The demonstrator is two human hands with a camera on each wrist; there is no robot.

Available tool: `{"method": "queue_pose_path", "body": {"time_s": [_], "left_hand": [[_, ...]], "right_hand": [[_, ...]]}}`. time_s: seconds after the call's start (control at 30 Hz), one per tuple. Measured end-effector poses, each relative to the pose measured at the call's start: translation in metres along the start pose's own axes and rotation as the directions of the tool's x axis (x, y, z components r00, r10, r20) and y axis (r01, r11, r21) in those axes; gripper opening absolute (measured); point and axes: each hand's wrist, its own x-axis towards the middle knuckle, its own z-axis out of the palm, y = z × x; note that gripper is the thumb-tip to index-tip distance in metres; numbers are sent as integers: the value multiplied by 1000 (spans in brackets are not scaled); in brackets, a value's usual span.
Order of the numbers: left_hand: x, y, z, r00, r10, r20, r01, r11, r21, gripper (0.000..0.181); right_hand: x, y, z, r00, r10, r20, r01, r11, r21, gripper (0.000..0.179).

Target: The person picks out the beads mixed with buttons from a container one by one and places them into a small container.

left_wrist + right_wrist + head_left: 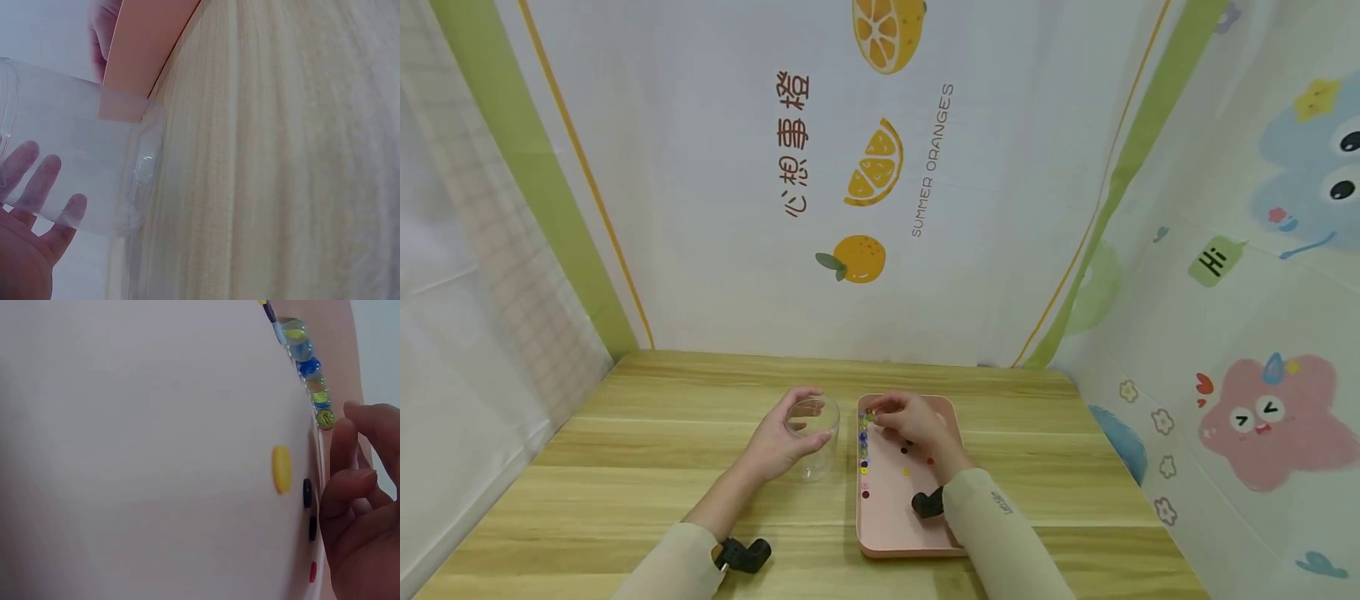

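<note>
My left hand (pixel 786 442) grips a clear cup (pixel 814 458) round its side, mouth up, just left of the pink tray (pixel 876 529). In the left wrist view the fingers spread along the cup's (pixel 81 150) see-through wall, and it looks empty. My right hand (pixel 912 419) is over the tray's far left corner, fingers bent. Its fingertips (pixel 351 412) come right up to the end glass marble (pixel 325 419) of a row, with nothing visible between them. Several marbles (pixel 863 437) line the tray's left wall, followed by small button-like discs (pixel 865 484).
Loose discs lie about the tray floor, among them a yellow disc (pixel 906 472), an orange disc (pixel 930 461) and dark ones. Tray and cup are on a wooden table (pixel 715 417). A printed curtain (pixel 722 292) hangs behind the table's far edge.
</note>
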Motion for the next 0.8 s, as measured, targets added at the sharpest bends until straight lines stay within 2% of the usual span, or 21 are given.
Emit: {"method": "queue_pose_path", "body": {"time_s": [0.8], "left_hand": [[-1,-1,0,1000,1,-1,-1,1000,10,66]], "right_hand": [[-1,5,10,999,17,-50,-19,999,-36,30]]}}
